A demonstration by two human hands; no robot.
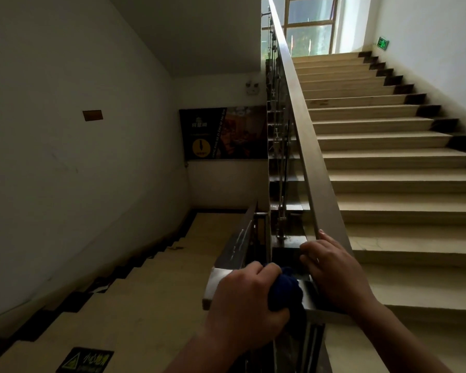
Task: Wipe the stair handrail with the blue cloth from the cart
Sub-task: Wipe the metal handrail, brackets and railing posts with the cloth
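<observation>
The brown handrail climbs from the lower middle of the view up to the top centre, beside the rising stairs. At its low end it turns into a flat metal-looking section above the descending flight. My left hand is closed around the bunched dark blue cloth and presses it on that turn of the rail. My right hand rests on the lower end of the rising rail, fingers curled over its edge. The cart is out of view.
Beige stairs rise on the right toward a window. A second flight drops on the left along a white wall. Metal balusters stand under the rail. A dark poster hangs on the landing wall. A caution sticker lies on a step.
</observation>
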